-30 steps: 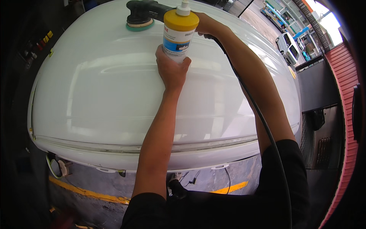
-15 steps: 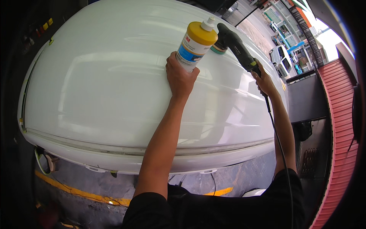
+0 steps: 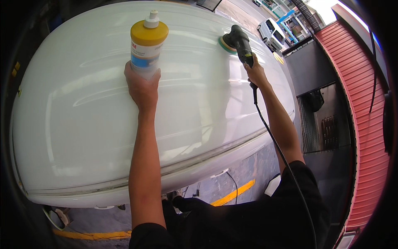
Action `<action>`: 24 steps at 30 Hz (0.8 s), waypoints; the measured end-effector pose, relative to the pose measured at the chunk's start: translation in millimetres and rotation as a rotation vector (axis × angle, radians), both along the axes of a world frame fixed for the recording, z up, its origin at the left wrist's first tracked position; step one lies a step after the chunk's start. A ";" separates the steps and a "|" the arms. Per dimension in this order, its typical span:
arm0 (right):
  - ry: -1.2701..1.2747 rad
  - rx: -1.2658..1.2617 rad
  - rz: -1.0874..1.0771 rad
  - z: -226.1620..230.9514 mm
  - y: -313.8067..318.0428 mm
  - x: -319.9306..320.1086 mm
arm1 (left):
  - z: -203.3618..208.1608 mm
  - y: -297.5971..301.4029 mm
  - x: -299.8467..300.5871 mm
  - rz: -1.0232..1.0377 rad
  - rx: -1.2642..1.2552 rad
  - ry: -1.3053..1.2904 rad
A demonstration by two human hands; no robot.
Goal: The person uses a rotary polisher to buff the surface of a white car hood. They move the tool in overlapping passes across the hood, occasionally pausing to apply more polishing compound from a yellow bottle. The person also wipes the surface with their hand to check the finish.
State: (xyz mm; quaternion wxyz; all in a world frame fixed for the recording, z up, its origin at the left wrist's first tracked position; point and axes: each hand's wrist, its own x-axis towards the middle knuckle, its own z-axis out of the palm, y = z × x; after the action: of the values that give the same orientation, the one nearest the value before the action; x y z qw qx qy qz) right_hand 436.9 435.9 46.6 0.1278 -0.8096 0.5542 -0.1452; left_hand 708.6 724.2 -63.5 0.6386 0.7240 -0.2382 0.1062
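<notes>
A glossy white vehicle roof (image 3: 103, 112) spreads out below my arms. My left hand (image 3: 143, 85) is wrapped round the lower part of a polish bottle (image 3: 146, 50), white and blue with a yellow top and a white nozzle cap. The bottle stands upright above the roof. My right hand (image 3: 255, 71) grips the handle of a black power polisher (image 3: 241, 43), stretched toward the far right of the roof. The polisher's greenish round pad (image 3: 226, 45) is tilted at the roof surface; I cannot tell whether it spins.
The polisher's black cord (image 3: 275, 141) runs down along my right arm. A seam channel (image 3: 186, 162) follows the roof's near edge. Below lies a grey floor with a yellow line (image 3: 234, 193). On the right stand a red corrugated panel (image 3: 348, 70) and, outside, a parked white van (image 3: 272, 34).
The view has turned and shifted, so both hands appear further left. The bottle now stands more upright and farther apart from the polisher. Both hands keep their hold.
</notes>
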 end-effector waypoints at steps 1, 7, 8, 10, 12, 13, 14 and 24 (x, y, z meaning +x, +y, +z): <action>0.004 -0.001 0.005 1.2 2.5 -0.2 | 0.0 -0.6 0.5 -0.004 0.001 -0.020; -0.016 0.035 0.108 17.3 28.0 2.5 | 7.4 -11.8 9.2 0.013 0.093 -0.032; -0.026 0.044 0.125 20.0 32.8 4.3 | 7.9 -14.1 10.1 0.035 0.098 -0.042; 0.004 0.052 0.133 23.4 41.3 9.9 | 6.4 -18.1 11.3 0.050 0.102 -0.099; 0.023 0.041 0.169 16.7 53.4 17.3 | 4.4 -17.8 12.4 0.080 0.145 -0.060; 0.068 -0.017 0.174 13.3 58.7 20.4 | 4.7 -17.4 12.3 0.076 0.136 -0.050; 0.106 -0.060 0.165 10.1 63.4 23.5 | 7.0 -15.5 10.7 0.092 0.139 -0.044; 0.067 0.034 0.082 20.2 12.8 -22.3 | 34.8 -22.8 -143.2 -0.851 0.201 -0.587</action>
State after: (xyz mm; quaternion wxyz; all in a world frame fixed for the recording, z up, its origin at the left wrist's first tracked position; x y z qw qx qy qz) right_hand 414.6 448.6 66.8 0.1290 -0.8338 0.5268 -0.1032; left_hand 565.4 701.4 -28.7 0.4590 0.5605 -0.6892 0.0126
